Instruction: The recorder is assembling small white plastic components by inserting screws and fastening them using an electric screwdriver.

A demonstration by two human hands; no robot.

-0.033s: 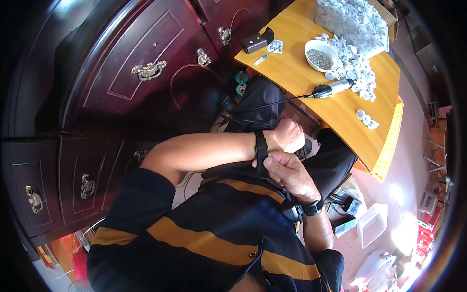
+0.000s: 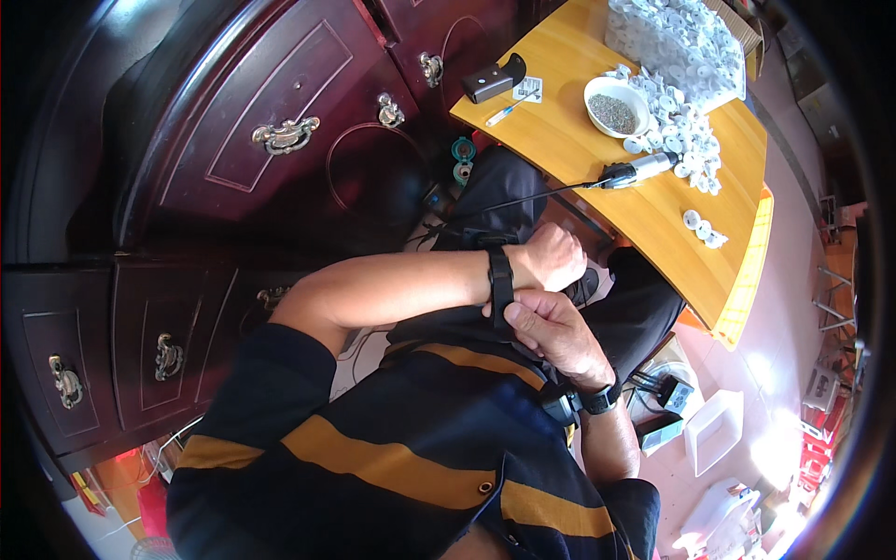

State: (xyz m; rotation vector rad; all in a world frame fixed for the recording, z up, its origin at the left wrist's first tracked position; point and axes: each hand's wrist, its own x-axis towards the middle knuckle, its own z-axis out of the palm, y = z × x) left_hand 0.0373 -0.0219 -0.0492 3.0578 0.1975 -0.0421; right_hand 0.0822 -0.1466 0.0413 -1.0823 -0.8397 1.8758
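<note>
My left hand is closed in a loose fist, held across in front of my lap. A black wrist strap goes round my left wrist. The thumb and fingers of my right hand pinch that strap near its lower end. On my right wrist sits a black watch, with a dark boxy device beside it. Beyond my hands, a silver and black electric screwdriver lies on the yellow wooden table, its cable trailing off over the near edge.
A white bowl of small metal pieces stands beside many white round plastic parts. Behind them is a clear container full of such parts. A brown case and blue-handled tool lie left. Dark drawers flank my left.
My left fist and wrist have shifted up very slightly in the picture. My right hand keeps its pinch on the strap; the things on the table have not moved.
</note>
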